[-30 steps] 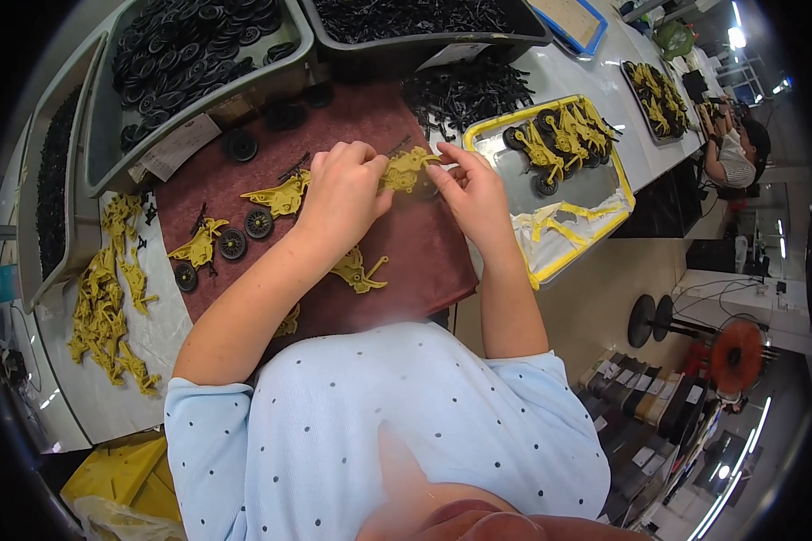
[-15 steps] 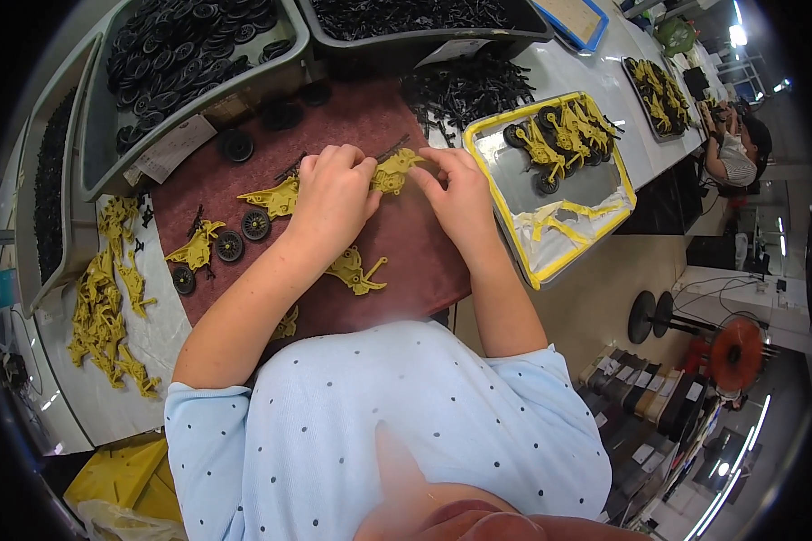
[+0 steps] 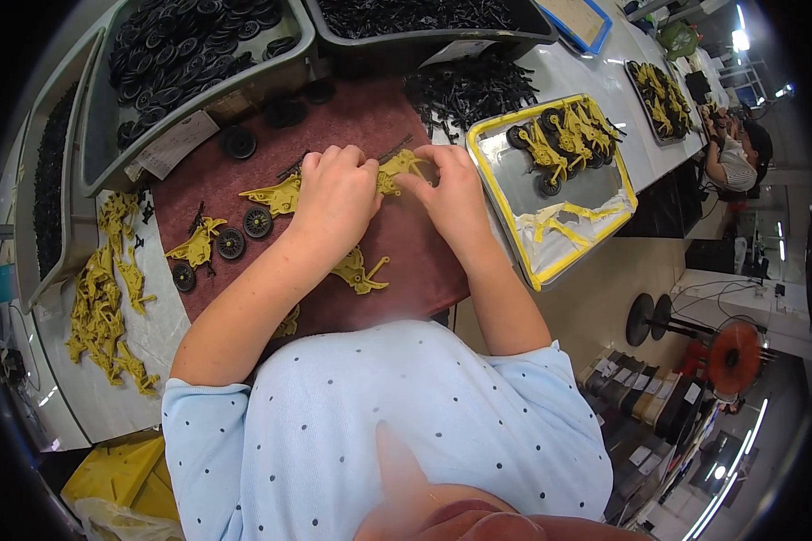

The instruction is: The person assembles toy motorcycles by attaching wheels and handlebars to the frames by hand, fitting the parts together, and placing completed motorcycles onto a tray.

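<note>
Held part [image 3: 401, 166] yellow; cloth [image 3: 417, 242] maroon; shirt [image 3: 379, 383] pale blue (dark-dotted).

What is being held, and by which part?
A yellow part: right hand grips its right end; left hand covers its left end, grip hidden.

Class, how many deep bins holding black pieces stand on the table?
3: the left bin at the table's left, the wheel bin beyond the red cloth, and the dark bin right of that. Others may be out of view.
</note>
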`<state>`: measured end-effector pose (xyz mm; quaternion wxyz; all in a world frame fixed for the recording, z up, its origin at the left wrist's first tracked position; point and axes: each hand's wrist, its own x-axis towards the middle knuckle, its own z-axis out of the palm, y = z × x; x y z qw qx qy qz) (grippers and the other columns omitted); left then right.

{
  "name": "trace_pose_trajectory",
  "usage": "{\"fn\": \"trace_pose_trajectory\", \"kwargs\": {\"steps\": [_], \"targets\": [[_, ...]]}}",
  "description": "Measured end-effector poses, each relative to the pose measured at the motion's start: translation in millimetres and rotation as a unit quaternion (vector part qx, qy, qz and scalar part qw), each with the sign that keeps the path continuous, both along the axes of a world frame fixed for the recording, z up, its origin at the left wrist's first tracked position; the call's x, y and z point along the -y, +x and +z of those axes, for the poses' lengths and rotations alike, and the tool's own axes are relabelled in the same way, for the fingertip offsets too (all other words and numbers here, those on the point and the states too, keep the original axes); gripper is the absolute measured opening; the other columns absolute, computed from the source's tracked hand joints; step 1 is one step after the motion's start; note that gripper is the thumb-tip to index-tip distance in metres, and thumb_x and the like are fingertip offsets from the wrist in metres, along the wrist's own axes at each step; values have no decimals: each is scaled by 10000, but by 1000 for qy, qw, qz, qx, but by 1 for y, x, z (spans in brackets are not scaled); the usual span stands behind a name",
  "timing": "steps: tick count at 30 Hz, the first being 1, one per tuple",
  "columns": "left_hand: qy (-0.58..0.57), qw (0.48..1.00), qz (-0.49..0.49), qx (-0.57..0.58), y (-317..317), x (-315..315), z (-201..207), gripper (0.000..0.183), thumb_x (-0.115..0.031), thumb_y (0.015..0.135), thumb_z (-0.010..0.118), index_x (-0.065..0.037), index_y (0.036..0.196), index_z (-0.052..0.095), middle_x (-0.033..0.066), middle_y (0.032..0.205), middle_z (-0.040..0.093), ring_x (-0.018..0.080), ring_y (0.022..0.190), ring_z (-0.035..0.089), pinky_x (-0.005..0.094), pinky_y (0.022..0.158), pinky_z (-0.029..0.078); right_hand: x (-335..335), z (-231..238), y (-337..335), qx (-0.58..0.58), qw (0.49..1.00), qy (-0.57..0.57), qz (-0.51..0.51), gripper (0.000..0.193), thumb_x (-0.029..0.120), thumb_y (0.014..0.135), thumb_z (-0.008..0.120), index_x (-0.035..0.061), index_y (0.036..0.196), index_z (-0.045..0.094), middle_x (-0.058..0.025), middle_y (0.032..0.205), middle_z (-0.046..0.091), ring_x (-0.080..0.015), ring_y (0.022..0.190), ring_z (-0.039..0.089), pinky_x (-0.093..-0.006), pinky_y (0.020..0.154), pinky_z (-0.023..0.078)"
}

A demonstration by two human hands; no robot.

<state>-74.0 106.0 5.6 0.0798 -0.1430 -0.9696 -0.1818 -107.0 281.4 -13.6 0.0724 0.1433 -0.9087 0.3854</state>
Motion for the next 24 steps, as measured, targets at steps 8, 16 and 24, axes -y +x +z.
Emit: {"fn": "trace_pose_trajectory", "kwargs": {"steps": [8, 16, 24], "targets": [[-5, 1000, 14, -15, 4, -8, 0, 331, -122, 698, 756, -37, 1010, 685, 76, 961, 616, 244, 969, 558, 386, 859, 388, 2, -4, 0, -16, 999, 27, -12, 434, 309, 679, 817, 54, 992, 658, -124, 983, 610, -317, 956, 573, -412, 827, 462], [-2, 999, 27, -16, -3, -15, -2, 199, -124, 673, 744, -30, 836, 678, 87, 812, 590, 252, 862, 568, 392, 797, 402, 7, 2, -4, 29, 990, 137, -23, 517, 368, 693, 801, 49, 1044, 595, -143, 1035, 586, -340, 1016, 547, -442, 834, 446], [-30, 997, 26, -69, -4, -23, -7, 122, -107, 677, 703, -38, 728, 616, 86, 788, 574, 254, 833, 569, 386, 774, 419, 20, 21, -7, 160, 955, 250, -8, 555, 386, 775, 735, -20, 1093, 533, -169, 1186, 536, -334, 1150, 489, -507, 866, 433]]}}
